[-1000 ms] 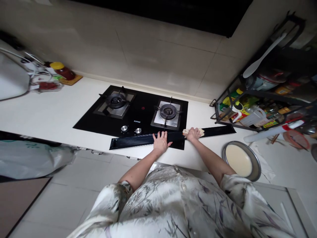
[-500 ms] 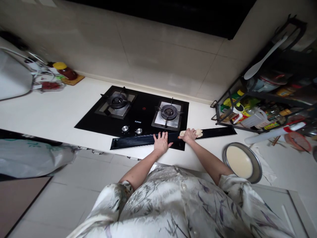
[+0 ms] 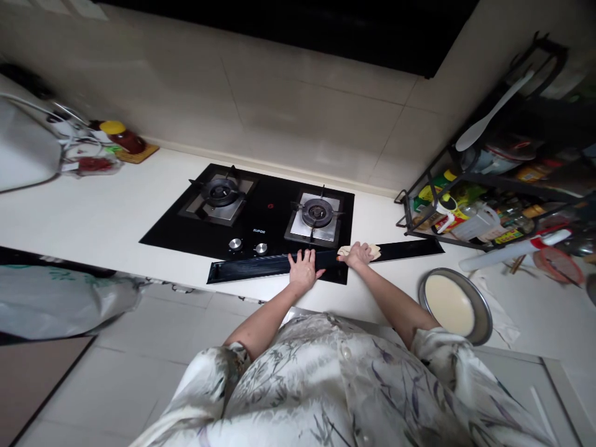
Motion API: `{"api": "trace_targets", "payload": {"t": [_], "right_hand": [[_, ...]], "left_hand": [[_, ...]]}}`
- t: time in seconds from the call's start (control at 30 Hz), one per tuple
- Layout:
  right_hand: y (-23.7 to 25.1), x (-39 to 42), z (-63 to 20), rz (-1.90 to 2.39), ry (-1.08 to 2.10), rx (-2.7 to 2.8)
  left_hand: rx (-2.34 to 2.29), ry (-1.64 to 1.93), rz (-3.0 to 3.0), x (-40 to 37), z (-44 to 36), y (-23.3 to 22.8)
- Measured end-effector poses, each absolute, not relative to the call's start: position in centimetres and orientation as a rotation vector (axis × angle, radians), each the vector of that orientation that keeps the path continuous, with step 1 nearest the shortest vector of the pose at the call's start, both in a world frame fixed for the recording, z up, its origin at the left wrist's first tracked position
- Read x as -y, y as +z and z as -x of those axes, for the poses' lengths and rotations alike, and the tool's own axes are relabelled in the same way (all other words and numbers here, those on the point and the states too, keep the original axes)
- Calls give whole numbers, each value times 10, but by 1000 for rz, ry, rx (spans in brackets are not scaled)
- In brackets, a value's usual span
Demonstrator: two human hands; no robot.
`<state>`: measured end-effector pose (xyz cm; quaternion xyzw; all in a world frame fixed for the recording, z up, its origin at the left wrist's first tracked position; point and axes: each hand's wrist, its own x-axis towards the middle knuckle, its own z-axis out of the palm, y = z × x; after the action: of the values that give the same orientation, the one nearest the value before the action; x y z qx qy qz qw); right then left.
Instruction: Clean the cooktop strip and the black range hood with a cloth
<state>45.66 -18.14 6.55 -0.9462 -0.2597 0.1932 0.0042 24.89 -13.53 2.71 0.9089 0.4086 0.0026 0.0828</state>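
A long black glossy panel [image 3: 251,266] lies along the front edge of the white counter, in front of the black gas hob [image 3: 261,214]. My left hand [image 3: 303,270] presses flat on the panel with fingers spread. My right hand [image 3: 358,254] is closed on a beige cloth [image 3: 345,251] pressed to the panel just right of the left hand. The panel's far end [image 3: 410,248] reaches toward the rack.
A metal bowl of pale liquid [image 3: 454,304] sits on the counter at right. A black wire rack [image 3: 488,205] holds bottles, jars and a white spatula. A red-lidded jar [image 3: 121,136] and a white appliance [image 3: 23,149] stand at far left. A plastic bag [image 3: 65,298] hangs below the counter.
My right hand with the cloth has slid leftward along the panel, closer to my left hand. The left hand has stayed in place.
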Motion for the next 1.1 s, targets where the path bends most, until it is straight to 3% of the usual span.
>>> {"api": "trace_targets", "payload": {"t": [0.7, 1.1], "right_hand": [[69, 184, -462, 2937, 666, 949], [70, 189, -395, 2554, 703, 1698]], "left_hand": [[-1218, 52, -2720, 135, -248, 27], [-1215, 16, -2699, 136, -249, 34]]}}
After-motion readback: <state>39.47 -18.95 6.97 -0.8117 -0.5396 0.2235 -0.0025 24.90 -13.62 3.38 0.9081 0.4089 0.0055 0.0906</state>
